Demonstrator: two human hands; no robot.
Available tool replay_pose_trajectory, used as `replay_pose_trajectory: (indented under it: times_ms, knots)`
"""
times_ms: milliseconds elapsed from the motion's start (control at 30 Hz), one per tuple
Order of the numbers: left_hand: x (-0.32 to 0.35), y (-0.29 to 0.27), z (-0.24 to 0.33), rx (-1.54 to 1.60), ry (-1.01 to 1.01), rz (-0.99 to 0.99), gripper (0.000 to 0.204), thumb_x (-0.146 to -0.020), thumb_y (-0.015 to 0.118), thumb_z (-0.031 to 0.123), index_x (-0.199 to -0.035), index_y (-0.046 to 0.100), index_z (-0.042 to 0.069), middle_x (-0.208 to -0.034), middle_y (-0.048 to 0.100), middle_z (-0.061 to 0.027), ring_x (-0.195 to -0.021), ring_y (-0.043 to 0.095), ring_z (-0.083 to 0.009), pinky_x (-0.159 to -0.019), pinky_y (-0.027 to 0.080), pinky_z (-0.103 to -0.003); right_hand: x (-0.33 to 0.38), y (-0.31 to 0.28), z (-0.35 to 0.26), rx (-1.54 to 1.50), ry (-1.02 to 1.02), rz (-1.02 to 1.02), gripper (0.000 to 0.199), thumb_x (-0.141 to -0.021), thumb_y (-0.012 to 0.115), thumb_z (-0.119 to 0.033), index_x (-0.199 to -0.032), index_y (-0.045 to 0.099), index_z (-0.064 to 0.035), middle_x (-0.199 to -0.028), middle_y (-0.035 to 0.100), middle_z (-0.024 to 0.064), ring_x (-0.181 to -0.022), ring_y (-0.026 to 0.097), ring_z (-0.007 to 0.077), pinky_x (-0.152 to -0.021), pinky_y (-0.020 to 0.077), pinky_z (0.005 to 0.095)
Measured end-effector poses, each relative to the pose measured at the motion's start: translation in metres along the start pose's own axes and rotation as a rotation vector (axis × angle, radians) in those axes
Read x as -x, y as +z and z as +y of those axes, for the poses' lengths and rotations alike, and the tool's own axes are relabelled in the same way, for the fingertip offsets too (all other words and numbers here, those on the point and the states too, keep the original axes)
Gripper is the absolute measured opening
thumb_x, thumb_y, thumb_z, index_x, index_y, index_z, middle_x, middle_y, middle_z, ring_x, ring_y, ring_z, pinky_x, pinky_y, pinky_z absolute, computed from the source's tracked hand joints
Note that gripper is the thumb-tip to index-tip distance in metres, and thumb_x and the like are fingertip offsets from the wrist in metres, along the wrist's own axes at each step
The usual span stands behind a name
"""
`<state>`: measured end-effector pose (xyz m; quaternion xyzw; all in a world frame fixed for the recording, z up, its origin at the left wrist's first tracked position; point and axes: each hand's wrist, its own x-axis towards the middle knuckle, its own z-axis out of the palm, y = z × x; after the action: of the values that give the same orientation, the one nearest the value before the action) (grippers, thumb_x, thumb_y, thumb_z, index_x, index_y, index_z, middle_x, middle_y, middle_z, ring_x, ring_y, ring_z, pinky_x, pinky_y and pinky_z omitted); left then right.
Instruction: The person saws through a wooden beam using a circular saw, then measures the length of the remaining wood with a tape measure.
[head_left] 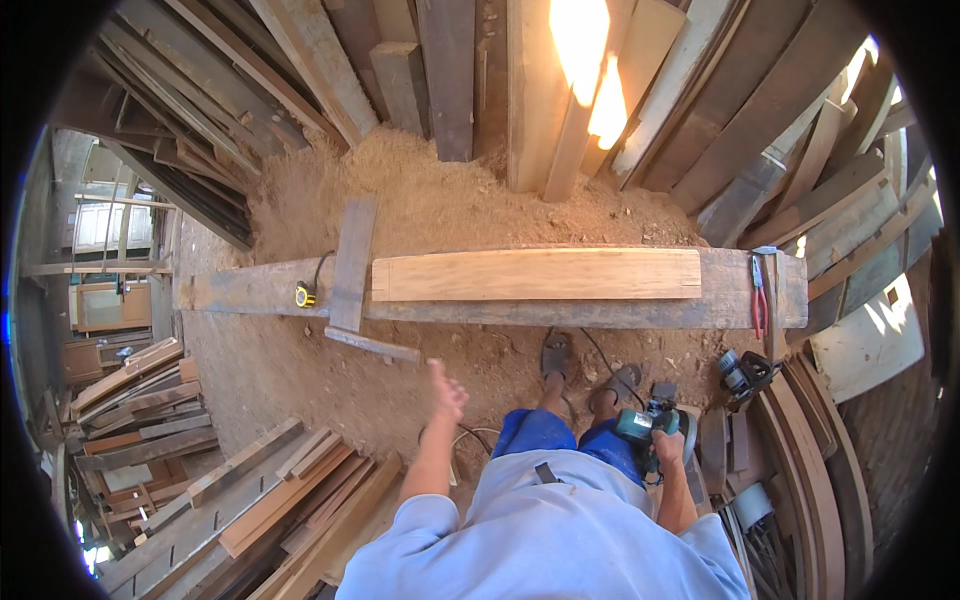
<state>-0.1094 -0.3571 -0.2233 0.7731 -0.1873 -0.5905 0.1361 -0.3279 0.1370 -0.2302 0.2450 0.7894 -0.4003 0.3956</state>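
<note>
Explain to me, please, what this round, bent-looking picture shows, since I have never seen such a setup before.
There is no robot here: a wide fisheye camera worn on a person's head looks down, so straight edges curve towards the rim. The person's own body comes in from the bottom. The left hand is empty and open; the right hand grips a green power tool. In front runs a long weathered bench. On it lie a pale wooden plank, a yellow tape measure and, near the right end, what look like red-handled pliers.
</note>
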Motion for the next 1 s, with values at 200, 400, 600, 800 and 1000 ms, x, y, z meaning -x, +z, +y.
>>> replay_pose_trajectory:
  times_ms: [200,400,600,800,1000]
  knots:
    - [-0.064,-0.061,0.138,0.653,0.222,-0.191,0.029,-0.097,0.075,0.026,-0.109,0.053,0.010,-0.077,0.058,-0.0033,-0.064,0.057,-0.0173,-0.057,0.052,-0.034,0.010,0.024,-0.041,0.238,-0.017,-0.073,0.016,-0.085,0.066,-0.014,-0.092,0.068,0.0004,-0.072,0.066,0.0088,-0.058,0.063,0.0191,-0.054,0.0498,0.0369]
    - [0.030,0.032,0.166,0.393,0.781,-0.091,0.022,-0.099,0.064,0.009,-0.117,0.053,0.004,-0.083,0.056,-0.0035,-0.060,0.050,-0.0122,-0.055,0.049,-0.029,0.002,0.018,-0.018,0.275,-0.024,-0.024,0.020,-0.083,0.070,-0.016,-0.092,0.068,0.0019,-0.070,0.068,0.0122,-0.060,0.068,0.0239,-0.057,0.0537,0.0398]
    - [0.099,0.074,0.136,-0.693,1.396,-0.242,0.055,-0.101,0.060,0.014,-0.154,0.044,0.005,-0.124,0.069,-0.0176,-0.105,0.070,-0.0293,-0.088,0.057,-0.041,0.000,0.028,-0.022,0.220,-0.013,-0.075,0.026,-0.082,0.072,-0.017,-0.095,0.068,0.0042,-0.075,0.071,0.0162,-0.065,0.071,0.0271,-0.062,0.0556,0.0424]
    - [0.142,0.133,0.040,-1.337,1.544,-0.597,0.059,-0.099,0.066,0.018,-0.155,0.051,0.027,-0.110,0.068,-0.0147,-0.098,0.071,-0.0380,-0.089,0.058,-0.048,-0.009,0.008,-0.011,0.223,0.001,-0.045,0.033,-0.083,0.074,-0.018,-0.105,0.067,0.0058,-0.080,0.071,0.0163,-0.069,0.071,0.0261,-0.065,0.0554,0.0434]
    - [0.138,0.172,-0.003,-1.655,1.748,-0.755,0.069,-0.090,0.070,0.011,-0.152,0.054,0.035,-0.093,0.061,-0.0115,-0.083,0.065,-0.0342,-0.074,0.053,-0.048,-0.003,-0.010,-0.025,0.010,-0.136,0.004,0.021,-0.085,0.072,-0.015,-0.096,0.064,0.0013,-0.071,0.062,0.0081,-0.058,0.061,0.0190,-0.056,0.0490,0.0373]
